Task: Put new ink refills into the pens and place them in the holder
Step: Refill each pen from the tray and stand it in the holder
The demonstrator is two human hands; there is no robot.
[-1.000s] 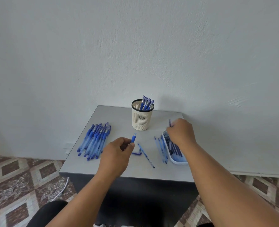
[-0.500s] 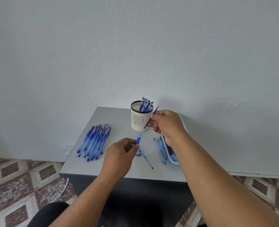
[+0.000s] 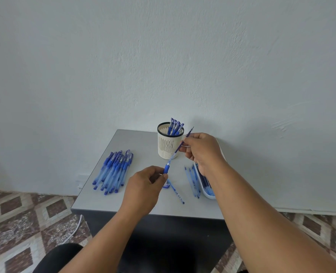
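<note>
Head view: a refill being fed into a pen barrel above the table

Nearest, the left hand (image 3: 143,186) pinches the pen barrel (image 3: 166,168) by its blue grip, while the right hand (image 3: 200,149) pinches the refill (image 3: 180,145), its low end at the barrel's mouth; best keep both in one line and slide gently so the thin refill does not bend. On the table (image 3: 143,205) lie one old refill (image 3: 176,192), a pile of about a dozen pens (image 3: 113,171) at left and a tray (image 3: 207,191) of refills at right; farthest, one holder (image 3: 169,143) with some five pens
</note>
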